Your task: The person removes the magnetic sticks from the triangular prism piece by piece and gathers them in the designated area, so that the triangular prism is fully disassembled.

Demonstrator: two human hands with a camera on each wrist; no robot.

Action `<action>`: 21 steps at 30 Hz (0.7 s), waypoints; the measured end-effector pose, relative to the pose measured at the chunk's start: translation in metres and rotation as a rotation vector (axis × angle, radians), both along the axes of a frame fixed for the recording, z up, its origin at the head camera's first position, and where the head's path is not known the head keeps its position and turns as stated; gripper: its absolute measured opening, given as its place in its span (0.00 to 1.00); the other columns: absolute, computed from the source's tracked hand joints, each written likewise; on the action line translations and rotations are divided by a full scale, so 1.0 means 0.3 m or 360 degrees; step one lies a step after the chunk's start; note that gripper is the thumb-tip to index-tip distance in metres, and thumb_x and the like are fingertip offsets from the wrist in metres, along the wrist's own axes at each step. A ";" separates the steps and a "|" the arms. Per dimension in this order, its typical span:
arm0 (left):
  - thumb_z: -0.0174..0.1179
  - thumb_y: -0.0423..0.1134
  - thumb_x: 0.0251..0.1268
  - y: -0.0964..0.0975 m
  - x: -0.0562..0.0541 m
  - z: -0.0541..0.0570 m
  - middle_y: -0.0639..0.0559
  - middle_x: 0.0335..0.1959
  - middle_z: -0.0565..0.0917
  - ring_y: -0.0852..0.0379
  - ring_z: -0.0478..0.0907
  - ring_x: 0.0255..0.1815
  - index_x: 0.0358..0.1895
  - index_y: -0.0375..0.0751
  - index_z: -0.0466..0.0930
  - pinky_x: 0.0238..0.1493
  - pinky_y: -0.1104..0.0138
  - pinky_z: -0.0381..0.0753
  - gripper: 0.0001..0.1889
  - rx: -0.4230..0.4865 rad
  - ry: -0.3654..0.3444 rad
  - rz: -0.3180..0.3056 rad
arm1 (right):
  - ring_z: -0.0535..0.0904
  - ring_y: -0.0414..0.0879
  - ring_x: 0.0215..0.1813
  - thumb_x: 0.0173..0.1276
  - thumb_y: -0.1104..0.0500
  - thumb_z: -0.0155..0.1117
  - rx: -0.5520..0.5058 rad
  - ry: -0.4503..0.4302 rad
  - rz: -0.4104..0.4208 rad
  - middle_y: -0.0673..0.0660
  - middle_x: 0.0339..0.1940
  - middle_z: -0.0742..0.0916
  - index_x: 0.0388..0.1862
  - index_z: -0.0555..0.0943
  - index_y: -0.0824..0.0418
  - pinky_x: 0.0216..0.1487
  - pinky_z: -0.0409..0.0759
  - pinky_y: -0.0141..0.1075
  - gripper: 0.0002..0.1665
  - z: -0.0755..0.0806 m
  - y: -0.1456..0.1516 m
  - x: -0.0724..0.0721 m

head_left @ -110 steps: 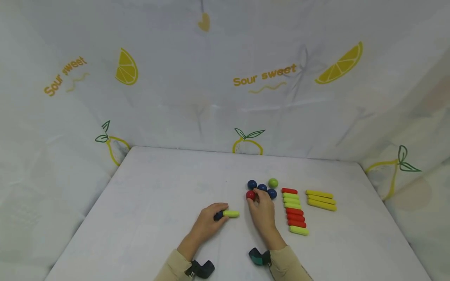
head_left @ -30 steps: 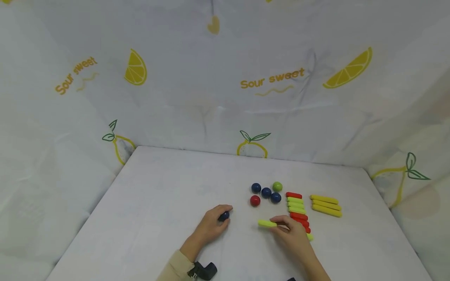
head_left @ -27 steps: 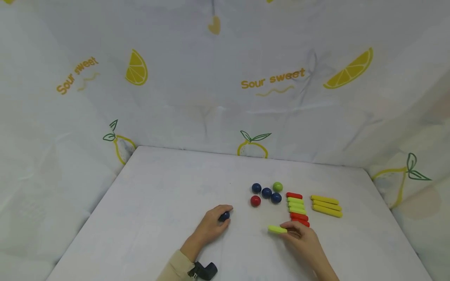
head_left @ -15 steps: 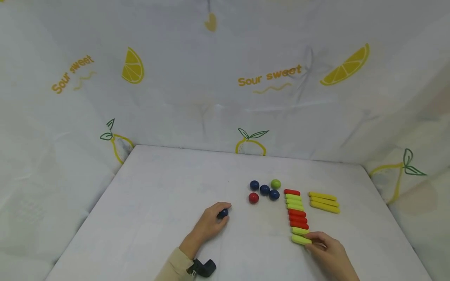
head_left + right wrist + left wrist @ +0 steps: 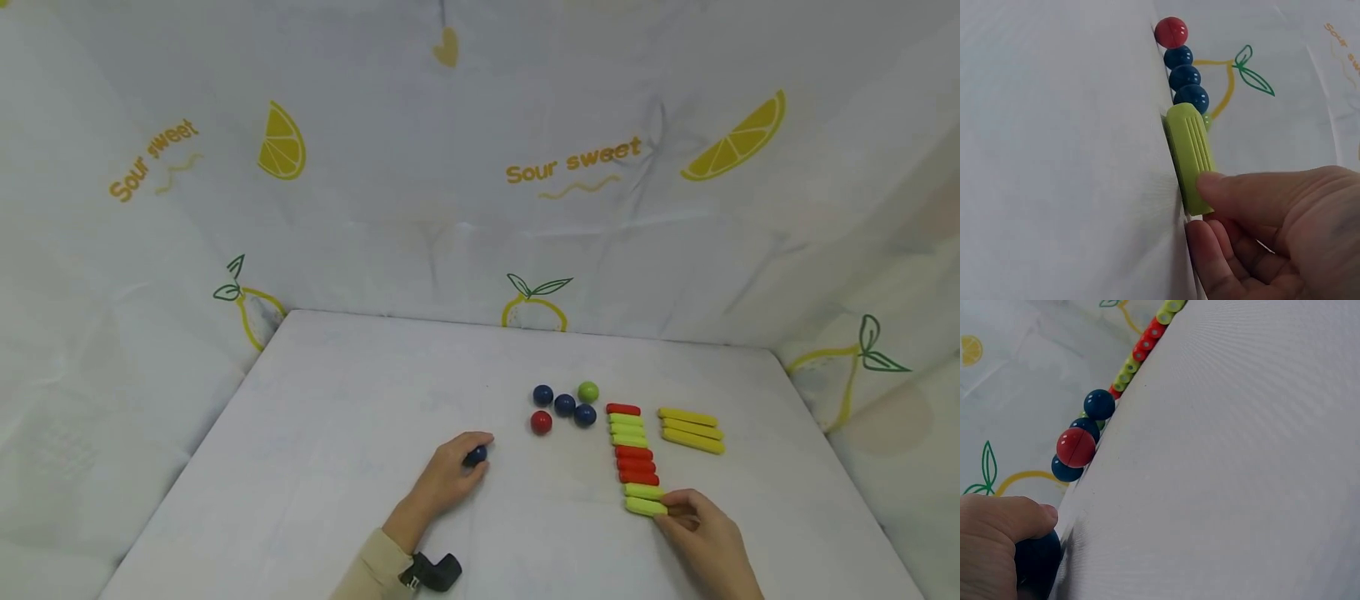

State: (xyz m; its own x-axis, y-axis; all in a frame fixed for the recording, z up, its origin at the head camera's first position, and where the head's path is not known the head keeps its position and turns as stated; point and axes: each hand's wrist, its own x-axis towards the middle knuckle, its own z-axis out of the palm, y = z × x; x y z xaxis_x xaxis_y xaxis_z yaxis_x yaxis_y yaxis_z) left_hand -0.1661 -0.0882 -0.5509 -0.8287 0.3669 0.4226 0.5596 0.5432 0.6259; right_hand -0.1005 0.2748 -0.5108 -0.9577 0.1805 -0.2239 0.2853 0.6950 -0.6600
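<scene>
My right hand (image 5: 705, 529) pinches the right end of a lime-green toy building stick (image 5: 645, 507) between thumb and fingers. It lies at the near end of a column of red and lime sticks. In the right wrist view, ridges show along that stick (image 5: 1188, 153), and the thumb (image 5: 1222, 187) is on its near end. My left hand (image 5: 446, 475) rests on the table with its fingers curled round a dark blue ball (image 5: 476, 456). The left wrist view shows this blue ball (image 5: 1038, 559) partly hidden under the hand.
Behind and between the hands sit a red ball (image 5: 541, 422), three dark blue balls (image 5: 565, 406) and a green ball (image 5: 588, 392). Three longer yellow sticks (image 5: 692, 430) lie right of the column's far part. A printed cloth (image 5: 420, 208) hangs behind the white table (image 5: 360, 400).
The right hand placed the red ball by the blue ones, then carried the lime stick from beside the left hand rightward to the column's near end. The left hand stays on its blue ball.
</scene>
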 end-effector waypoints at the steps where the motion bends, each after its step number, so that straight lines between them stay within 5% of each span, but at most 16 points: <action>1: 0.64 0.31 0.58 0.001 0.000 0.000 0.46 0.52 0.82 0.52 0.78 0.57 0.54 0.36 0.77 0.59 0.61 0.77 0.19 0.0002 -0.0001 0.0001 | 0.81 0.47 0.40 0.60 0.57 0.69 0.0008 0.0002 -0.0013 0.59 0.41 0.84 0.47 0.75 0.66 0.37 0.83 0.36 0.20 -0.001 0.001 -0.001; 10: 0.65 0.34 0.58 0.031 -0.036 0.017 0.46 0.52 0.83 0.52 0.78 0.57 0.54 0.38 0.78 0.59 0.60 0.78 0.18 0.0151 -0.0099 0.0032 | 0.78 0.55 0.50 0.61 0.48 0.68 0.0031 0.0041 -0.0107 0.66 0.50 0.81 0.53 0.71 0.67 0.49 0.82 0.46 0.30 0.002 0.002 0.004; 21: 0.62 0.38 0.62 0.135 -0.200 0.071 0.46 0.56 0.81 0.51 0.74 0.62 0.56 0.41 0.77 0.65 0.58 0.72 0.19 0.0210 -0.0458 0.0104 | 0.68 0.60 0.65 0.66 0.46 0.61 -0.0090 0.0116 -0.0132 0.66 0.63 0.74 0.65 0.64 0.66 0.65 0.68 0.56 0.36 -0.002 -0.010 0.007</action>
State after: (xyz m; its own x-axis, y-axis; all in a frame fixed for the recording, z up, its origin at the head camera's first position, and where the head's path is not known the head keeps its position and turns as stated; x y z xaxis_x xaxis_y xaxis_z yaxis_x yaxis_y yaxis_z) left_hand -0.2261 -0.0478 -0.5298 -0.9411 0.2669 0.2078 0.3162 0.4759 0.8207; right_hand -0.0984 0.2719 -0.5115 -0.9541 0.2490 -0.1664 0.2903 0.6318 -0.7187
